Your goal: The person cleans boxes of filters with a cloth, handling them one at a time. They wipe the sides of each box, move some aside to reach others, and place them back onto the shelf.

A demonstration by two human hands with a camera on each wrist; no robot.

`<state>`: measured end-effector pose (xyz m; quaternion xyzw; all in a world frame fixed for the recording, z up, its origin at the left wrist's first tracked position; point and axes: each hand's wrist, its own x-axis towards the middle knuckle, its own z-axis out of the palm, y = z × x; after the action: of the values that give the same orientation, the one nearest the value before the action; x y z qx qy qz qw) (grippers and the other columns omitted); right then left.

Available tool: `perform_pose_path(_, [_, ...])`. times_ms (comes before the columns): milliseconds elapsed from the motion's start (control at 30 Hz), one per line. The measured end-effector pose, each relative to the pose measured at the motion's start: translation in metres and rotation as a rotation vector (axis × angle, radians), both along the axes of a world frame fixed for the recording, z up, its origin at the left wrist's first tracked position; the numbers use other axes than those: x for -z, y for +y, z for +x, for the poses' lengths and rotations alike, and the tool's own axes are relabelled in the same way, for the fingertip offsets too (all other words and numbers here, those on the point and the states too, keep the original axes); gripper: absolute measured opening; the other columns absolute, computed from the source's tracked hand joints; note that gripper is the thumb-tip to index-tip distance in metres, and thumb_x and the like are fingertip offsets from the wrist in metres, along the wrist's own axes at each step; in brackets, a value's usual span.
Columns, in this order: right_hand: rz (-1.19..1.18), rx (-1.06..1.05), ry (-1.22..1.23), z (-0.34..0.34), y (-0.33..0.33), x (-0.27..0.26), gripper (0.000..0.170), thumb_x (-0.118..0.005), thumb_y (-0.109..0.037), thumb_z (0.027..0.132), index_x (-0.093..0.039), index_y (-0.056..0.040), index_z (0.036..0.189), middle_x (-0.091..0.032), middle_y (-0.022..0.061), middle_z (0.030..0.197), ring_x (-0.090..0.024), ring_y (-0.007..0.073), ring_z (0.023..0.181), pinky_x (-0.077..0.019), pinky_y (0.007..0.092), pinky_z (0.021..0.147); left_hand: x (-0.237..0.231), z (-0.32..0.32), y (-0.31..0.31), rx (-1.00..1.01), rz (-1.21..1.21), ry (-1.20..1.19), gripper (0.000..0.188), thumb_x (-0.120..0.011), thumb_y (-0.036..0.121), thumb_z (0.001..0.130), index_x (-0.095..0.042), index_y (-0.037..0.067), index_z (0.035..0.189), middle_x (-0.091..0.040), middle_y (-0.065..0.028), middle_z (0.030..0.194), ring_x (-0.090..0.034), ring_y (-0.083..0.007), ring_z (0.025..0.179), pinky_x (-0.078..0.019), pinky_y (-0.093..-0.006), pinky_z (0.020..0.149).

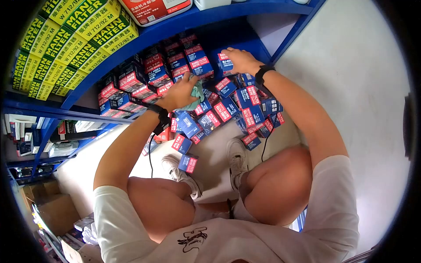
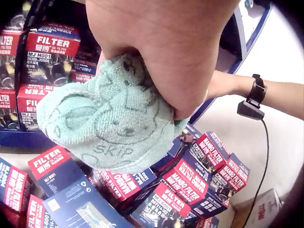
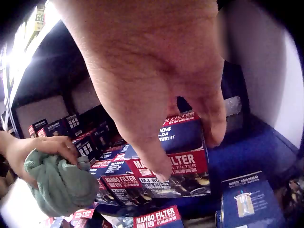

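Cloth (image 2: 114, 128) — nubbly — and angular carton (image 3: 183, 151)

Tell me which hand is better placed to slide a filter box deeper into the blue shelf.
Probably the right hand: it grips a filter box at the blue shelf, while the left hand is occupied with a green cloth.

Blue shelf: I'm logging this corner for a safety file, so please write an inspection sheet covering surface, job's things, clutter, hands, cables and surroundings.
Surface: blue shelf, stacked boxes on its left, bare patch toward the back right.
Job's things: filter box at the shelf's right; green cloth.
Clutter: loose boxes heaped before the shelf.
Hands: left hand holds the cloth; right hand grips the filter box.
Cables: dark cord below each wrist device.
Surroundings: yellow-green boxes upper left, pale wall right.
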<state>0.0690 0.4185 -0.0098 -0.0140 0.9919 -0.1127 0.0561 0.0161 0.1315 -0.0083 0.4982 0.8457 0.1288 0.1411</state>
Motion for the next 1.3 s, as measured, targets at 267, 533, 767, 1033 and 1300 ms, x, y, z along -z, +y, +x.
perform_pose_path(267, [-0.072,-0.049,0.002,-0.021,-0.004,0.031,0.084,-0.093,-0.023,0.063,-0.051,-0.001,0.133,-0.056,0.0202,0.134,-0.057,0.0392,0.122,-0.0503,0.045,0.101,0.012,0.002,0.0,0.016,-0.034,0.013,0.074,-0.081,0.021,0.073,-0.046,0.01,0.138,-0.045,-0.0211,0.131,-0.056,-0.0446,0.119,-0.0541,-0.0502,0.094])
perform_pose_path(533, [-0.112,-0.06,-0.011,-0.027,-0.003,0.06,0.082,-0.088,-0.014,0.069,-0.048,-0.0006,0.138,-0.053,0.0207,0.137,-0.054,0.038,0.127,-0.0479,0.0431,0.104,0.02,0.008,-0.003,0.064,-0.094,0.063,0.075,-0.082,0.025,0.073,-0.046,0.011,0.138,-0.045,-0.0181,0.127,-0.058,-0.0436,0.115,-0.0576,-0.0511,0.087])
perform_pose_path(767, [-0.111,-0.099,-0.037,-0.022,-0.003,0.072,0.069,-0.07,-0.001,0.079,-0.047,-0.0032,0.144,-0.047,0.0182,0.148,-0.048,0.0352,0.135,-0.0421,0.0405,0.112,0.016,0.013,-0.003,0.068,-0.113,0.074,0.074,-0.082,0.023,0.073,-0.046,0.01,0.137,-0.045,-0.0177,0.128,-0.058,-0.0441,0.114,-0.0581,-0.0511,0.086])
perform_pose_path(1033, [0.072,-0.059,-0.147,0.001,-0.019,0.034,0.049,-0.057,-0.004,0.086,-0.055,-0.0043,0.134,-0.056,0.02,0.14,-0.057,0.0369,0.125,-0.0467,0.0452,0.105,0.019,0.014,-0.002,0.105,-0.068,0.108,0.074,-0.082,0.022,0.074,-0.046,0.01,0.137,-0.043,-0.0188,0.132,-0.057,-0.0448,0.116,-0.0569,-0.0507,0.089])
perform_pose_path(1300, [0.062,-0.086,-0.166,0.013,-0.028,0.02,0.039,-0.055,0.0,0.088,-0.064,-0.0051,0.125,-0.056,0.0142,0.137,-0.056,0.035,0.125,-0.0488,0.0438,0.1,0.009,0.016,0.001,0.123,-0.124,0.047,0.075,-0.081,0.026,0.077,-0.046,0.006,0.14,-0.04,-0.0255,0.142,-0.055,-0.0495,0.121,-0.0526,-0.0525,0.098])
